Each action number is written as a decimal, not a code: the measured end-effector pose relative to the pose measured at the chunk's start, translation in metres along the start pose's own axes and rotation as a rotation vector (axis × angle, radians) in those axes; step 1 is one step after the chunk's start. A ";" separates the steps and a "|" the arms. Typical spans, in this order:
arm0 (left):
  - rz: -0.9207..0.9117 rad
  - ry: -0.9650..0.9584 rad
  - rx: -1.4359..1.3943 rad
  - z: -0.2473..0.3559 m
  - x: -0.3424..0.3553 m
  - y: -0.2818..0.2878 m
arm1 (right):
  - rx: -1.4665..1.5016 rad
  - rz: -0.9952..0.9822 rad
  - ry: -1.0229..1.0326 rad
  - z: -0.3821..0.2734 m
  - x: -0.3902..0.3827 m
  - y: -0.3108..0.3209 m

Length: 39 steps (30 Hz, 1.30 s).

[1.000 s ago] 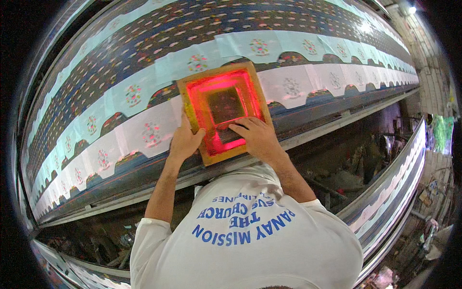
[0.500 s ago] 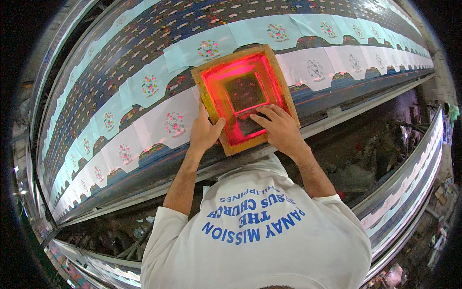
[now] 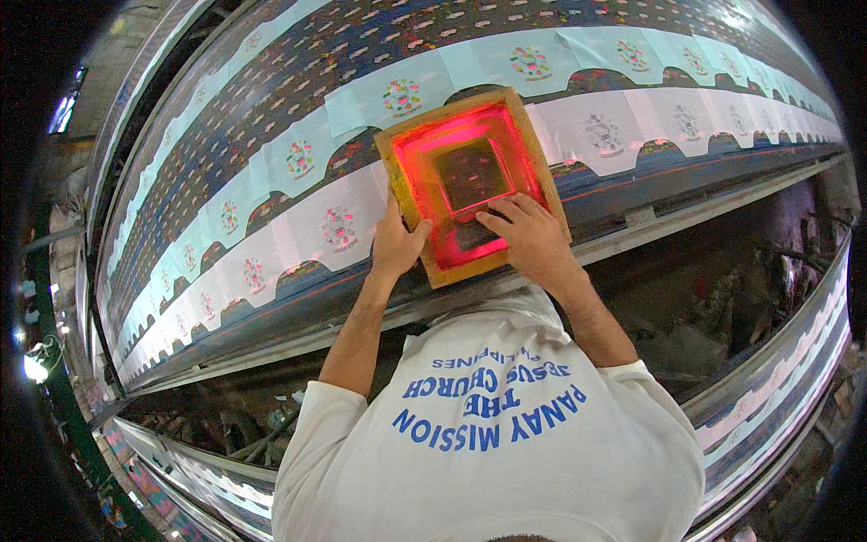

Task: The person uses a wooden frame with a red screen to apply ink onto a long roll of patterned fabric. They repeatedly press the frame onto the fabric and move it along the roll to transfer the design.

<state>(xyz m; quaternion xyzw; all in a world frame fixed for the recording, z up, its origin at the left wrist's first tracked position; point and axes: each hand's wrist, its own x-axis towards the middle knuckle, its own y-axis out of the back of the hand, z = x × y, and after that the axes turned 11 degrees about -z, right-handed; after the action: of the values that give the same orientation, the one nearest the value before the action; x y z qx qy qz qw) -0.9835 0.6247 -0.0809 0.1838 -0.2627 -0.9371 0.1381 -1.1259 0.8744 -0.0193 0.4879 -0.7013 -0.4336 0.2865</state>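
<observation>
A wooden-framed printing screen with bright pink-red ink inside lies tilted over the row of white cloth pieces. My left hand grips its left edge, thumb on the near part of the frame and fingers along the outer side. Inside the screen's near end, my right hand has its bent fingers on a dark squeegee, partly hidden under the hand. Left of the screen lies a white cloth piece with a coloured cartoon print; to the right, another white piece bears a greyish print.
A long dark table carries rows of light-blue printed pieces beyond the white ones. Its metal rail runs along the near edge. Behind me stands another long table with pale pieces. A bright lamp shines far left.
The view has shifted slightly, so the scene sits a little farther right. Both hands keep nearly the same places on the screen and squeegee.
</observation>
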 end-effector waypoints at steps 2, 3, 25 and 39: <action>0.011 0.020 0.026 -0.001 -0.004 0.001 | 0.024 0.016 0.023 -0.002 -0.003 0.004; 0.013 0.008 0.021 0.003 -0.004 0.001 | 0.017 0.008 0.029 0.000 -0.007 0.003; -0.107 0.166 0.068 0.017 -0.007 0.019 | -0.015 -0.066 0.025 0.058 0.123 0.014; -0.049 0.212 0.094 0.026 0.011 0.014 | 0.026 -0.065 -0.047 -0.001 0.005 0.011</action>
<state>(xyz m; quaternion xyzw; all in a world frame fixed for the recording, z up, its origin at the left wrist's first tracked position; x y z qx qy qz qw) -1.0014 0.6207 -0.0559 0.2944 -0.2857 -0.9022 0.1333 -1.1319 0.8707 -0.0092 0.5039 -0.6971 -0.4449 0.2495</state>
